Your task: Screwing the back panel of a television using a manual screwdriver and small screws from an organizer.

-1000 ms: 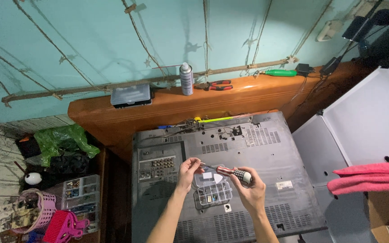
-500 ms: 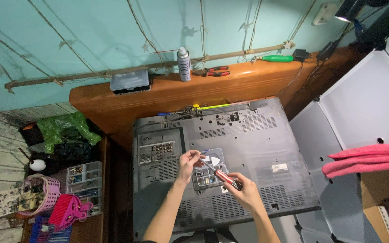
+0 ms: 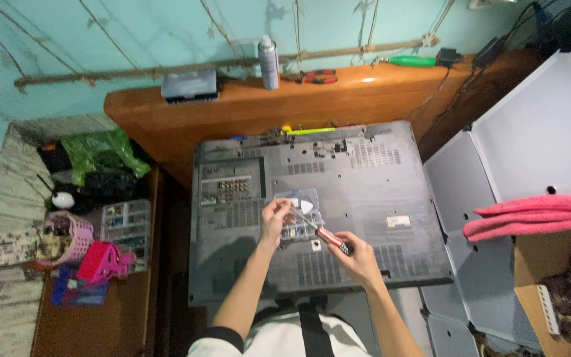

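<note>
Nearest to me, my right hand [image 3: 358, 254] has its fingers wrapped round the red-and-black handle of a screwdriver [image 3: 328, 237], shaft pointing up and left toward my left hand [image 3: 275, 218]. The left fingers are pinched in narrow at the shaft's tip end; too small to tell if there's a screw or bit between them.

Both hands hover over a little clear parts box [image 3: 299, 215] sitting on the back panel of the big grey TV [image 3: 365, 198], which lies face down on the desk. My read on progress: the back cover looks fully seated all round, no gap or lifted corner that I can see, so the opening-up is barely begun, and pretty much every screw is left. Can't make out individual screw heads from here.

Left of the TV there's a compartment organiser [image 3: 125, 221] and a pink basket [image 3: 67, 233]. Right side, a red towel [image 3: 530, 215] on a white panel.

Far end, on the wooden shelf [image 3: 246, 109]: a spray can [image 3: 269, 63], red-handled pliers [image 3: 315, 77], a green-handled tool [image 3: 412, 61].
</note>
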